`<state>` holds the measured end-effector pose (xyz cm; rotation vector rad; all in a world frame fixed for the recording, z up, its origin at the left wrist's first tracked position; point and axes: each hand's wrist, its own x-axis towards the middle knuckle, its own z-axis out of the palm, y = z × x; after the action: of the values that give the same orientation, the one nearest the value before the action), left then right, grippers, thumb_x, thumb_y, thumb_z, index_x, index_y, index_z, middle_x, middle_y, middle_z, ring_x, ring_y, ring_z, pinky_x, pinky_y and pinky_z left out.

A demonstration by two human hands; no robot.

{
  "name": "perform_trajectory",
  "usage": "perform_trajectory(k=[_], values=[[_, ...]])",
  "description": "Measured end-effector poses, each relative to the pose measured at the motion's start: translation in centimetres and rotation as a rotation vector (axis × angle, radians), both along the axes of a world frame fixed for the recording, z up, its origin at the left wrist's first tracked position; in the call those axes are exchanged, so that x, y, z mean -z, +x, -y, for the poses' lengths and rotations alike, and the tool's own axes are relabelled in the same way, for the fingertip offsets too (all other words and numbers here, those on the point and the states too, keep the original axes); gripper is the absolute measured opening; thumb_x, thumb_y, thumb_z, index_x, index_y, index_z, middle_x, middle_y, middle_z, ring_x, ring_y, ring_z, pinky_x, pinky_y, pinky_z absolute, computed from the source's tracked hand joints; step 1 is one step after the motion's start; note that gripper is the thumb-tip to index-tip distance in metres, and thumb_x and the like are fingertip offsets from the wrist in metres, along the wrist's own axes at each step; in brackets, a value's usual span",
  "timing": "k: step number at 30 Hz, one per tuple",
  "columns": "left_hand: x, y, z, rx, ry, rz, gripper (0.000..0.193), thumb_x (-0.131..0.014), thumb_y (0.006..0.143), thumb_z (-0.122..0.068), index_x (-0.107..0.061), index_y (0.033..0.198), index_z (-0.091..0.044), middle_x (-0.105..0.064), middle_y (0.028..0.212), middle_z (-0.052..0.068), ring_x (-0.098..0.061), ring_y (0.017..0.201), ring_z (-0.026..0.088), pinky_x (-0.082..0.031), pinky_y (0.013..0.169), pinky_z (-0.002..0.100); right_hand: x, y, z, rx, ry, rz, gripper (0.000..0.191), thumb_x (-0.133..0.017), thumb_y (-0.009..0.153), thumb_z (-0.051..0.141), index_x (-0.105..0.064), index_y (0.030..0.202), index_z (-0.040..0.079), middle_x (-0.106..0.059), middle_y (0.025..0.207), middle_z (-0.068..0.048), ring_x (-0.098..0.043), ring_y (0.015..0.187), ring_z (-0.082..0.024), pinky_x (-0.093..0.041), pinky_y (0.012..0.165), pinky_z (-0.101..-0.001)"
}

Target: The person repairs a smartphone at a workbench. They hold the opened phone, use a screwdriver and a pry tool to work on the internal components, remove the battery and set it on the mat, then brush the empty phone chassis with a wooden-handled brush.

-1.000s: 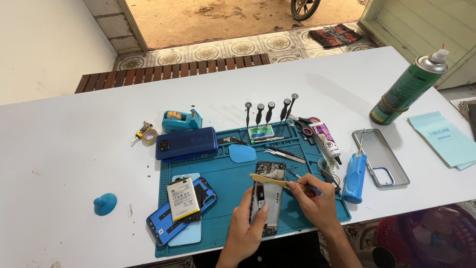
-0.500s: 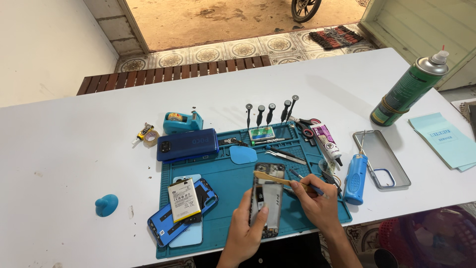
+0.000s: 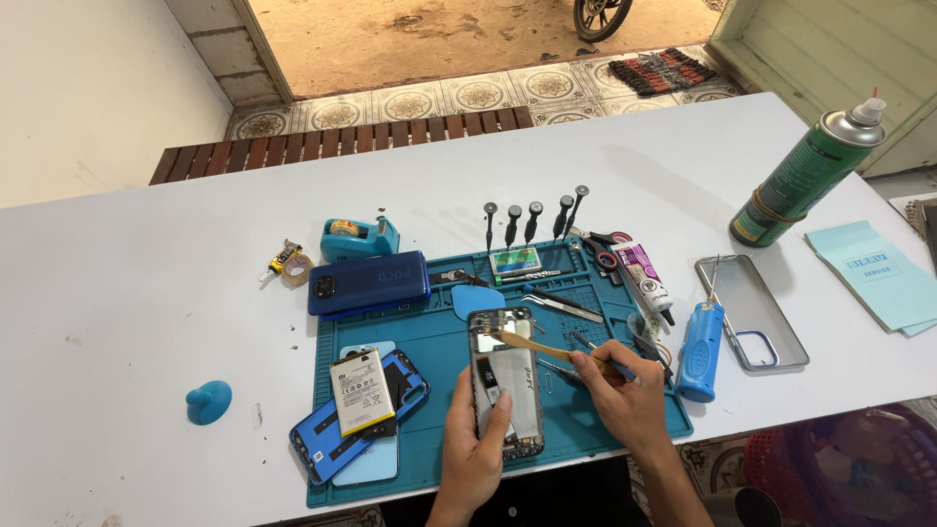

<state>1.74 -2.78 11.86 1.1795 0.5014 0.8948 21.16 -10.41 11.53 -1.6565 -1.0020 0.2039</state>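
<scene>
An opened phone (image 3: pixel 506 383) with its back off lies on the blue repair mat (image 3: pixel 429 342), its circuit boards showing. My left hand (image 3: pixel 475 449) grips its lower left edge, thumb resting on the frame. My right hand (image 3: pixel 625 395) holds a thin tan pry stick (image 3: pixel 547 348) whose tip touches the upper part of the phone's inside. A second, blue phone (image 3: pixel 356 420) lies at the mat's left with a loose battery (image 3: pixel 362 390) on top.
A blue phone back cover (image 3: pixel 369 283), blue pick (image 3: pixel 477 300), tweezers (image 3: pixel 563 304), screwdrivers (image 3: pixel 532 222) and glue tube (image 3: pixel 646 278) lie on the mat. Off it: tape dispenser (image 3: pixel 357 237), clear case (image 3: pixel 752 310), blue tool (image 3: pixel 700 351), green spray can (image 3: pixel 806 176), blue papers (image 3: pixel 878 276), blue suction cup (image 3: pixel 208 401).
The pry stick's tip has stayed at the phone's upper inside with only slight shifts of my right hand. My left hand keeps its hold on the phone.
</scene>
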Motion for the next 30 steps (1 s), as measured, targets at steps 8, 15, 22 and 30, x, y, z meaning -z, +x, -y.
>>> perform_trajectory(k=[8, 15, 22, 30], values=[[-0.12, -0.36, 0.22, 0.122, 0.156, -0.134, 0.043, -0.057, 0.099, -0.019, -0.051, 0.136, 0.0, -0.076, 0.1, 0.009, -0.073, 0.086, 0.013, -0.06, 0.075, 0.027, 0.14, 0.05, 0.25, -0.042, 0.044, -0.018, 0.028, -0.073, 0.093, 0.022, -0.069, 0.075, 0.001, -0.05, 0.051, 0.005, -0.038, 0.048, -0.002, -0.024, 0.044, -0.0241], [0.43, -0.09, 0.3, -0.031, 0.059, 0.04, 0.041, -0.057, 0.1, -0.016, -0.051, 0.136, 0.002, -0.071, 0.105, 0.009, -0.068, 0.093, 0.012, -0.057, 0.08, 0.028, 0.28, 0.12, 0.16, 0.026, 0.042, -0.013, 0.028, -0.072, 0.094, 0.022, -0.07, 0.077, 0.001, -0.05, 0.052, 0.004, -0.038, 0.05, -0.003, -0.025, 0.045, -0.0241], [-0.06, -0.32, 0.22, 0.083, 0.175, -0.104, 0.04, -0.059, 0.099, -0.016, -0.053, 0.135, 0.001, -0.075, 0.094, 0.009, -0.072, 0.081, 0.013, -0.06, 0.072, 0.027, 0.6, 0.35, 0.26, -0.032, 0.04, -0.013, 0.026, -0.07, 0.095, 0.022, -0.07, 0.081, 0.0, -0.051, 0.053, 0.004, -0.038, 0.049, -0.003, -0.026, 0.045, -0.0244], [-0.01, -0.24, 0.38, 0.049, 0.126, -0.062, 0.041, -0.062, 0.098, -0.013, -0.053, 0.134, 0.004, -0.075, 0.098, 0.013, -0.072, 0.084, 0.014, -0.06, 0.072, 0.029, 0.27, 0.13, 0.32, -0.079, 0.052, 0.04, 0.023, -0.067, 0.097, 0.02, -0.07, 0.085, 0.001, -0.052, 0.055, 0.005, -0.039, 0.05, -0.002, -0.027, 0.044, -0.0238]])
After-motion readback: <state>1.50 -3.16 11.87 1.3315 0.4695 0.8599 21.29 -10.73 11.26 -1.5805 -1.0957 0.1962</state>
